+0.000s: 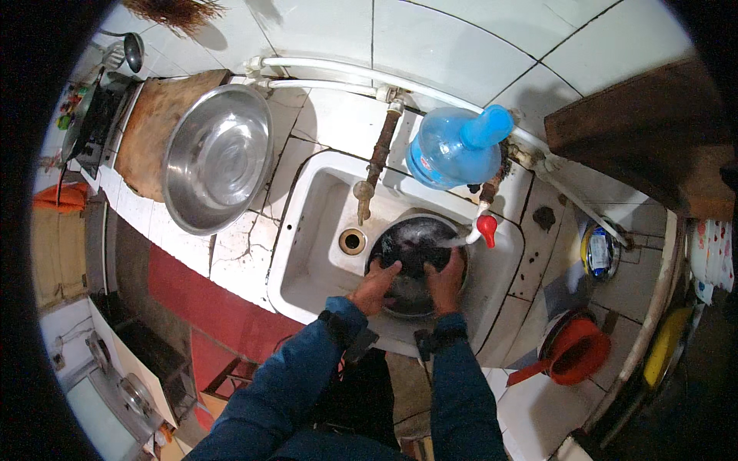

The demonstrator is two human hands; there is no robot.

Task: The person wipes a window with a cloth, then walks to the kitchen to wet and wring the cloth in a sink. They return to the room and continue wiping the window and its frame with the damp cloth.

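A round dark basin stands in the right part of a white ceramic sink. Water runs into it from a white tap with a red handle. My left hand and my right hand reach into the basin from the near side, one at each side of a dark, wet item that the picture does not settle. Both thumbs show on top of it; most fingers are hidden under it or in the water. An old metal tap hangs over the sink's drain.
A large steel bowl and a wooden board lie on the tiled counter at left. A blue plastic water bottle stands behind the sink. At right are a red plastic dipper and a brown wooden shelf.
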